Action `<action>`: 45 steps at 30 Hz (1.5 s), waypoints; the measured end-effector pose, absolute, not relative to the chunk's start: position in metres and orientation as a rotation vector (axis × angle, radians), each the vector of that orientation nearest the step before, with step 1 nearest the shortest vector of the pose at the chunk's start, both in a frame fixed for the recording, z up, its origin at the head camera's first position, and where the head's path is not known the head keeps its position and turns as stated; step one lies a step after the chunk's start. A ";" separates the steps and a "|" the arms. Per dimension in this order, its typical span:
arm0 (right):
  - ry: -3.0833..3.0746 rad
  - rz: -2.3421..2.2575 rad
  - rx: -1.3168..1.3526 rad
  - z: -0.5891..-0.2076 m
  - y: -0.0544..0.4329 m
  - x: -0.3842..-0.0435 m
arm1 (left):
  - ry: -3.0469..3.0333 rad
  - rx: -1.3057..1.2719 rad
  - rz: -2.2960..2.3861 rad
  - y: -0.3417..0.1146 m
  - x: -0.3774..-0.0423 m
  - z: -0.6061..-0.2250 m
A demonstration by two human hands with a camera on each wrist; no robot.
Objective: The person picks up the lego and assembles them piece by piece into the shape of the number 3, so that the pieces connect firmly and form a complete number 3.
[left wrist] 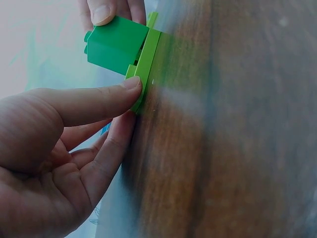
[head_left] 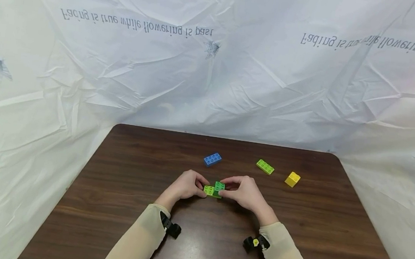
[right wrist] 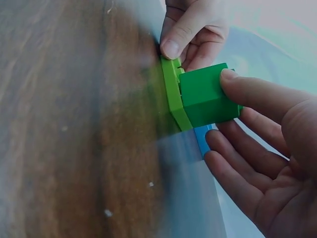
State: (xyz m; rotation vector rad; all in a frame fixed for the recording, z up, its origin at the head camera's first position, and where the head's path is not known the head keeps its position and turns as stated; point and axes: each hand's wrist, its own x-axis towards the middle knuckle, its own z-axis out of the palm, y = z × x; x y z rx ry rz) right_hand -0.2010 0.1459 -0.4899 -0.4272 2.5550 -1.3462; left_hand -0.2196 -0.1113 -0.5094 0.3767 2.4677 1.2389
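In the head view, a flat lime-green building brick (head_left: 208, 190) lies near the middle of the table between both hands. My left hand (head_left: 186, 185) pinches its left end between thumb and fingers. A taller dark green building block (right wrist: 203, 96) sits over the plate's right end, studs facing up. My right hand (head_left: 245, 192) holds that block, with the thumb on its near side. A narrow dark gap shows between block (left wrist: 116, 44) and plate in the left wrist view; whether they are fully pressed together I cannot tell.
Behind the hands lie a flat blue brick (head_left: 212, 159) and another flat lime brick (head_left: 265, 167). A yellow block (head_left: 292, 179) stands farther right. The dark wooden table (head_left: 133, 147) ends at a white plastic sheet (head_left: 182, 84) hanging behind it.
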 end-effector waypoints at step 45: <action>2.557 -1.160 -0.258 -0.478 0.140 -0.215 | 2.476 0.380 1.229 -0.110 -0.219 -0.509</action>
